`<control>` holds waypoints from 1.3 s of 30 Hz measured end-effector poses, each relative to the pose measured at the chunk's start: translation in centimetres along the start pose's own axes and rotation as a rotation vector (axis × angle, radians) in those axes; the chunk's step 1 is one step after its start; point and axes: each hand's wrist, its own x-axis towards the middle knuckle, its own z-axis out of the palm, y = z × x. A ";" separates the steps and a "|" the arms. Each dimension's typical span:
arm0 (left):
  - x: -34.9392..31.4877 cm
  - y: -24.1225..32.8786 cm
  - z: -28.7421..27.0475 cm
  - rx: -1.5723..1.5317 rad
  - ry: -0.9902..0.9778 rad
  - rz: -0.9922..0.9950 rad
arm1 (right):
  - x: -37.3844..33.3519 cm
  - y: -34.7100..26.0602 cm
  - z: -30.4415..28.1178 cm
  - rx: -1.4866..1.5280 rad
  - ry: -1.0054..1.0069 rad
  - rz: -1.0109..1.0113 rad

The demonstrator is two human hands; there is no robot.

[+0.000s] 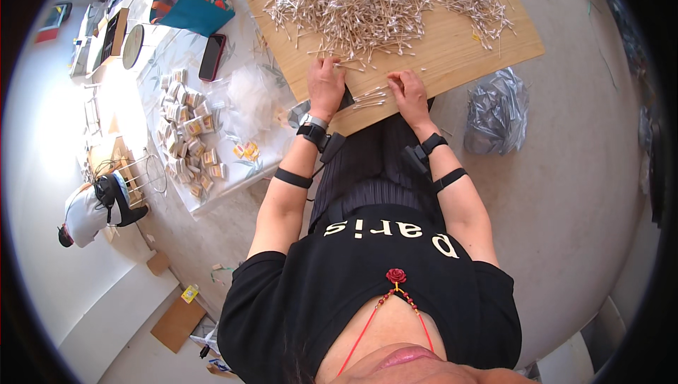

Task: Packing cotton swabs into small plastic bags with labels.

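A large heap of cotton swabs (367, 2) covers the far part of a wooden board (452, 69). At the heap's near edge is my left hand (326, 87), its fingers curled down and pinched together beside a few stray swabs (351, 67). Whatever those fingers hold is hidden. My right hand (409, 98) hovers at the board's near edge with thumb and fingertips pressed together; I cannot make out anything between them. Between the two hands lies a small loose row of swabs (371, 97), roughly side by side.
To the left, a table with a patterned cover (233, 182) bears many small packs (187, 126), clear plastic bags (251, 98), a phone (212, 57) and a teal bag (194, 2). A grey plastic-wrapped bundle (496, 112) stands right of the board. Another person (95, 207) is at far left.
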 end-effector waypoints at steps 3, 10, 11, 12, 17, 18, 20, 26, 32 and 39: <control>0.5 -0.9 0.1 -0.010 -0.039 0.001 | 0.1 -0.1 0.1 0.018 0.013 0.020; -1.1 0.5 -0.2 -0.042 -0.073 0.045 | 0.3 -0.3 0.0 0.052 -0.007 0.076; -1.5 0.8 -0.1 -0.043 -0.073 0.046 | 0.3 -0.2 0.0 0.050 -0.006 0.076; -1.9 1.1 -0.1 -0.047 -0.093 0.043 | 0.3 0.0 0.2 0.039 0.010 0.090; -3.5 2.9 -0.2 -0.066 -0.139 0.050 | 2.4 -1.3 1.8 0.019 0.084 0.050; -3.8 3.1 -0.2 -0.064 -0.137 0.051 | 3.0 -1.8 2.3 -0.080 0.064 0.012; -4.4 3.5 -0.2 -0.073 -0.132 0.091 | 3.9 -2.6 3.5 -0.176 0.046 -0.030; -4.9 3.9 -0.2 -0.057 -0.141 0.095 | 5.8 -2.6 5.9 -0.546 -0.059 -0.126; -5.0 3.0 -0.9 -0.078 -0.129 0.046 | 6.1 -2.0 4.6 -0.557 -0.111 -0.081; -4.0 2.1 -1.3 -0.105 -0.100 -0.032 | 6.1 -0.8 0.2 -0.515 -0.201 -0.207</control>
